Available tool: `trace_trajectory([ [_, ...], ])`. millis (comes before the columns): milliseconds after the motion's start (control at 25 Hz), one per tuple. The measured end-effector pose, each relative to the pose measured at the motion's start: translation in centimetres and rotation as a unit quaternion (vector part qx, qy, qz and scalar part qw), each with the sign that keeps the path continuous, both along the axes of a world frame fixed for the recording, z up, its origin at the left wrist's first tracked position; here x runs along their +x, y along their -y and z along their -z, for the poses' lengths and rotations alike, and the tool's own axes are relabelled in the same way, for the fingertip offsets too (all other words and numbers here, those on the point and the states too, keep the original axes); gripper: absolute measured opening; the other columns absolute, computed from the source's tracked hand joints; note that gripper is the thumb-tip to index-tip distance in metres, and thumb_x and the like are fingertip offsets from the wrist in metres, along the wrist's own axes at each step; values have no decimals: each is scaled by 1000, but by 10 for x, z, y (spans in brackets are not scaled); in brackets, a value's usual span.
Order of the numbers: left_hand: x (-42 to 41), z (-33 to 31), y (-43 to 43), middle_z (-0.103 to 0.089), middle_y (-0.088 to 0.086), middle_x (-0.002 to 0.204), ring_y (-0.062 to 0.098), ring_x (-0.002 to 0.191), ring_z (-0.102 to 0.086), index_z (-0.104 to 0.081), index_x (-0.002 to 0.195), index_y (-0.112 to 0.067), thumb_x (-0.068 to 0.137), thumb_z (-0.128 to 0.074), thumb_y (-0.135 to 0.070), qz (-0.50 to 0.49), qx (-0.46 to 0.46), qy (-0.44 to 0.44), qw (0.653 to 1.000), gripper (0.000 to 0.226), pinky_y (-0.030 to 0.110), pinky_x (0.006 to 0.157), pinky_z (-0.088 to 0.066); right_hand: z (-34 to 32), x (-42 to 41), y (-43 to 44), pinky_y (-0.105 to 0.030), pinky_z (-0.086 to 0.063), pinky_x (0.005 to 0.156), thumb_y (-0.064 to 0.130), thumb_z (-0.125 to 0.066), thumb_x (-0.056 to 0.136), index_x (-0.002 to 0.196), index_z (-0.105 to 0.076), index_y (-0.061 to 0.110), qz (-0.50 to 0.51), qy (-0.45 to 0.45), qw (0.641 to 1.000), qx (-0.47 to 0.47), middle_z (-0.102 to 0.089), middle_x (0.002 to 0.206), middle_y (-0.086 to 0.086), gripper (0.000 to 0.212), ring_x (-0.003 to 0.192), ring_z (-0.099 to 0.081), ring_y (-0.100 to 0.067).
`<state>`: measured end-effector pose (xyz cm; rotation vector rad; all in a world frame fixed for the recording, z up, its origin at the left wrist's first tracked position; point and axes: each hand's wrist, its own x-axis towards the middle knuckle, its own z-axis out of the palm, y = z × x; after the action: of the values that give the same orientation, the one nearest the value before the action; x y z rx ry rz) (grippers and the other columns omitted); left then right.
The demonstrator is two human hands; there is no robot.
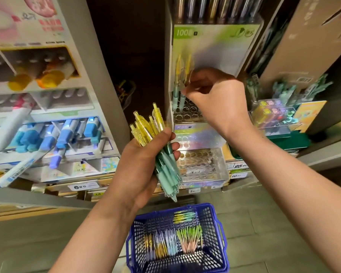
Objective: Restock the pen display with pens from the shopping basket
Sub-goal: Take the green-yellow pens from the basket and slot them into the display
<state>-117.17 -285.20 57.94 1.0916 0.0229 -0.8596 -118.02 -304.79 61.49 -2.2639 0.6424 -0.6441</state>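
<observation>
My left hand (pixel 140 168) grips a bundle of yellow-and-teal pens (pixel 158 146), clips pointing up. My right hand (pixel 213 93) is raised at the clear pen display (pixel 187 113), fingers pinched on a yellow-and-teal pen (pixel 185 75) that stands over the holed rack beside another upright pen (pixel 176 83). Below, a blue shopping basket (pixel 215 259) sits on the floor with several bundles of coloured pens (pixel 187 237) inside.
A lower clear holed tray (pixel 203 164) stands under the display. Left shelves hold blue markers (pixel 63 134) and yellow-capped items (pixel 47 77). Right shelf carries teal pens (pixel 283 91) and a box of coloured erasers (pixel 274 113). Price tags (pixel 83 186) line the shelf edge.
</observation>
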Motion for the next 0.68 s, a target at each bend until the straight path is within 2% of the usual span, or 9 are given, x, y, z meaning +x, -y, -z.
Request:
trace_trajectory([
  [80,0,-4,1,-67,11,88,21,77,-65,-68,116,-1,92,-74,-23,-7,-7,4,1000,34,30,71,-57,-6,-14,-10,-14,-50,68,40,-76,84,81,-71,24,18,-21,999,44,-71,72,10,17,67,-63,0],
  [200,-1,-9,2,-69,11,86,20,75,-65,-71,111,-3,91,-74,-22,-1,-5,39,999,28,30,70,-57,-17,-33,-35,-18,-55,67,44,-74,87,82,-73,23,-102,-102,966,217,-75,81,4,21,71,-70,-6],
  [280,-1,-11,3,-71,12,85,20,75,-66,-72,112,-3,93,-72,-20,13,1,74,997,25,30,69,-57,-25,-36,-45,-30,-63,66,41,-72,90,86,-74,18,-176,-150,942,241,-75,82,0,24,67,-73,-17],
  [360,-1,-13,3,-72,13,88,22,78,-67,-73,113,-5,94,-72,-18,22,-5,91,996,23,31,72,-57,-32,-33,-44,-45,-64,68,37,-72,92,89,-71,7,-187,-157,938,247,-73,80,-7,30,68,-73,-26],
  [400,-1,-13,3,-74,13,91,22,81,-69,-75,112,-8,91,-74,-19,24,-12,89,996,23,31,74,-58,-33,-33,-40,-43,-64,68,34,-71,93,90,-68,1,-184,-150,933,269,-71,76,-8,33,67,-71,-25],
  [440,0,-14,3,-76,12,95,22,85,-71,-77,110,-11,89,-76,-20,24,-17,81,996,24,32,77,-58,-33,-34,-36,-36,-63,66,32,-70,94,91,-67,-2,-182,-142,928,294,-69,73,-5,34,65,-67,-19],
  [520,0,-15,4,-78,13,102,23,92,-75,-78,110,-13,86,-77,-23,22,-16,62,998,26,31,79,-59,-34,-37,-33,-22,-53,66,28,-69,94,95,-71,0,-171,-122,921,328,-71,78,-2,29,65,-58,-7],
  [600,0,-15,6,-78,16,105,24,93,-76,-76,115,-9,88,-74,-24,24,-16,47,998,31,30,76,-59,-32,-39,-31,-19,-50,67,20,-67,95,103,-74,6,-140,-85,917,363,-77,91,-2,17,67,-58,-3],
  [680,-1,-16,10,-77,16,110,25,94,-76,-73,118,-4,91,-71,-24,32,-18,43,998,33,30,74,-60,-30,-39,-29,-20,-51,71,17,-65,96,115,-72,9,-106,-58,915,385,-78,101,0,21,72,-62,-4],
])
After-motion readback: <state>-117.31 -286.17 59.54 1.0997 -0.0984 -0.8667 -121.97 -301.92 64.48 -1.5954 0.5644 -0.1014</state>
